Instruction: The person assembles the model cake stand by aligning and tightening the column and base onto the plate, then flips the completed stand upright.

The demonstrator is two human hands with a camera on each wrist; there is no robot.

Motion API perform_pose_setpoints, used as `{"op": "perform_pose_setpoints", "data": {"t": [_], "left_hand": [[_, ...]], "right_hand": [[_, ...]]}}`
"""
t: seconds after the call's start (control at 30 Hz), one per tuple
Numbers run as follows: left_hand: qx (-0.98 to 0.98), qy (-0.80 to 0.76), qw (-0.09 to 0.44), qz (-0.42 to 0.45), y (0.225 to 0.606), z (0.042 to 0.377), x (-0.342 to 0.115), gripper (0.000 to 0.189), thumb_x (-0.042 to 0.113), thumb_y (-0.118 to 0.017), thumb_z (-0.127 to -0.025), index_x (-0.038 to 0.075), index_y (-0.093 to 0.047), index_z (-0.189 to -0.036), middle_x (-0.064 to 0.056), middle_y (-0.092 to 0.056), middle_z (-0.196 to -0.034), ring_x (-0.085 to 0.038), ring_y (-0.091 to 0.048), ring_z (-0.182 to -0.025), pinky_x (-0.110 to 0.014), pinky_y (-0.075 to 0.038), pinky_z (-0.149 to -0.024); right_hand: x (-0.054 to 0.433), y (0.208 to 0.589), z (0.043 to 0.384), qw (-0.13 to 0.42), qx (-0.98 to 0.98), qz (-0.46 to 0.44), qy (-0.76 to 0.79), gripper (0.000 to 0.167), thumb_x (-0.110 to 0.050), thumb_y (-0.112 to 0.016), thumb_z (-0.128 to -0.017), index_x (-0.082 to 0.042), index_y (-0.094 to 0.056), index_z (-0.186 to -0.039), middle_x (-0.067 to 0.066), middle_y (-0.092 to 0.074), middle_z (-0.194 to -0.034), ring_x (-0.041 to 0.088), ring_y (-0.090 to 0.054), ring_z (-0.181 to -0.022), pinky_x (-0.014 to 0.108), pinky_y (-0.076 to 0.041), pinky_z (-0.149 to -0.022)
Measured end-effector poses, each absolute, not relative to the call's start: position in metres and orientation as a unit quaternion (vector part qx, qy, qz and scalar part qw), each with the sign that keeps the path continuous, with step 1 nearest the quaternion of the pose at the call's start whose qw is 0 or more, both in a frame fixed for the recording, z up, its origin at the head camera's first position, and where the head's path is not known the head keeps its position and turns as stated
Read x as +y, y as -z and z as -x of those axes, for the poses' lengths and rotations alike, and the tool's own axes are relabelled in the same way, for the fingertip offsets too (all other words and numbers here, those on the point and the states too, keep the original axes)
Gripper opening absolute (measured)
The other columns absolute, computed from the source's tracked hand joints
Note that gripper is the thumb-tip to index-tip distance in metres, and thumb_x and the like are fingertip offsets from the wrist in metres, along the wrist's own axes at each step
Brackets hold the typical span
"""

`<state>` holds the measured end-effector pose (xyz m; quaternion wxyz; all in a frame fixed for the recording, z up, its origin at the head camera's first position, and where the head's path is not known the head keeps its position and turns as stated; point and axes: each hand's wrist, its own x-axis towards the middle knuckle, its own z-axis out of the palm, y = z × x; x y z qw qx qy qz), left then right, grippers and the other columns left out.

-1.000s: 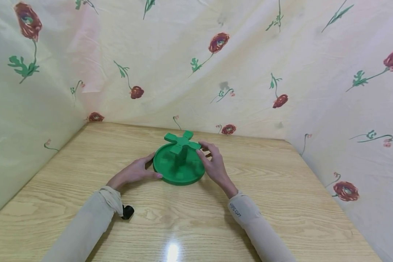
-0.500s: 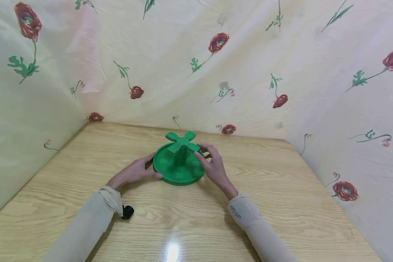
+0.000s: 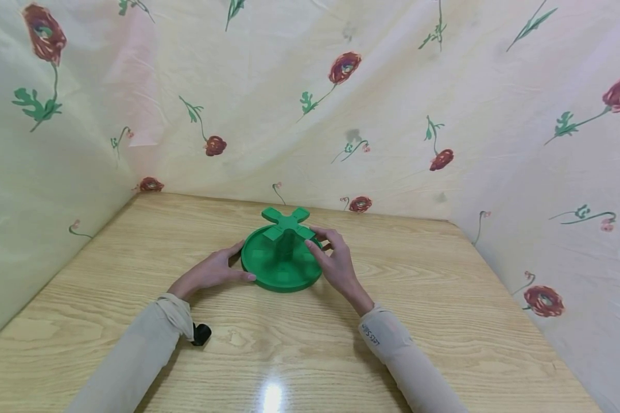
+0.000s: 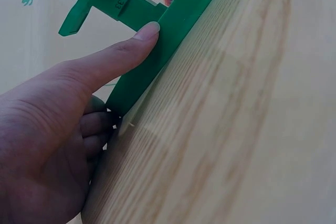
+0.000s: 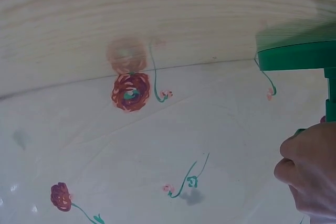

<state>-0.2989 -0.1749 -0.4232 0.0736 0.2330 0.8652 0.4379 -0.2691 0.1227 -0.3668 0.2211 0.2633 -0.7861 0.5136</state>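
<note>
A green round tray (image 3: 284,282) with a low rim sits on the table. From its middle rises a green post (image 3: 285,250) topped by a four-armed cross-shaped piece (image 3: 288,222). My left hand (image 3: 209,272) grips the tray's left side; in the left wrist view its thumb (image 4: 118,62) presses the rim's outer wall. My right hand (image 3: 338,261) pinches the cross's near right arm between thumb and fingers, above the tray. In the right wrist view, the right hand (image 5: 315,163) shows only partly, at the right edge, beneath the tray (image 5: 296,57) in that tilted picture.
The light wooden table (image 3: 444,321) spreads around the tray. A flower-printed sheet (image 3: 268,115) hangs behind it and along both sides. A small black object (image 3: 201,334) shows at the left sleeve cuff (image 3: 175,310).
The cross-shaped piece has turned a little clockwise, seen from above, and my right hand has shifted slightly left with its arm. My left hand and the tray have stayed in place.
</note>
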Motion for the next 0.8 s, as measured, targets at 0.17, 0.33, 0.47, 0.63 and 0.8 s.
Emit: {"op": "perform_pose_setpoints", "data": {"t": [0.17, 0.33, 0.47, 0.63, 0.8], "left_hand": [[0.866, -0.437, 0.072, -0.232, 0.423, 0.299, -0.175, 0.107, 0.044, -0.081, -0.090, 0.001, -0.017, -0.165, -0.025, -0.026, -0.165, -0.041, -0.022, -0.152, -0.058, -0.025, -0.119], [0.866, -0.438, 0.072, -0.231, 0.423, 0.299, -0.174, 0.107, 0.043, -0.082, -0.090, 0.001, -0.018, -0.165, -0.025, -0.026, -0.165, -0.041, -0.022, -0.152, -0.058, -0.025, -0.119], [0.865, -0.440, 0.075, -0.230, 0.423, 0.299, -0.173, 0.106, 0.042, -0.082, -0.090, 0.000, -0.018, -0.164, -0.025, -0.025, -0.165, -0.041, -0.021, -0.153, -0.058, -0.024, -0.120], [0.865, -0.440, 0.076, -0.227, 0.423, 0.298, -0.174, 0.106, 0.042, -0.082, -0.090, 0.001, -0.018, -0.165, -0.025, -0.025, -0.165, -0.041, -0.021, -0.153, -0.058, -0.024, -0.120], [0.868, -0.436, 0.077, -0.225, 0.423, 0.299, -0.173, 0.107, 0.044, -0.082, -0.090, 0.001, -0.018, -0.164, -0.024, -0.025, -0.165, -0.041, -0.021, -0.153, -0.059, -0.025, -0.119]], "right_hand": [[0.122, 0.367, 0.269, 0.229, -0.784, -0.265, -0.512, 0.030, 0.008, -0.066, -0.097, 0.015, -0.063, -0.126, 0.032, -0.062, -0.107, 0.050, -0.055, -0.103, 0.064, -0.047, -0.083], [0.121, 0.365, 0.267, 0.235, -0.781, -0.271, -0.511, 0.029, 0.010, -0.066, -0.096, 0.017, -0.063, -0.124, 0.032, -0.062, -0.104, 0.048, -0.055, -0.100, 0.066, -0.047, -0.083], [0.121, 0.366, 0.268, 0.239, -0.781, -0.276, -0.507, 0.029, 0.011, -0.067, -0.095, 0.018, -0.062, -0.123, 0.032, -0.062, -0.102, 0.049, -0.056, -0.098, 0.065, -0.047, -0.082], [0.125, 0.379, 0.282, 0.236, -0.781, -0.270, -0.511, 0.030, 0.010, -0.067, -0.095, 0.017, -0.063, -0.124, 0.031, -0.062, -0.103, 0.048, -0.056, -0.099, 0.065, -0.047, -0.083], [0.135, 0.390, 0.294, 0.215, -0.791, -0.258, -0.511, 0.031, -0.004, -0.065, -0.102, 0.008, -0.064, -0.131, 0.021, -0.066, -0.111, 0.037, -0.059, -0.106, 0.053, -0.050, -0.086]]}}
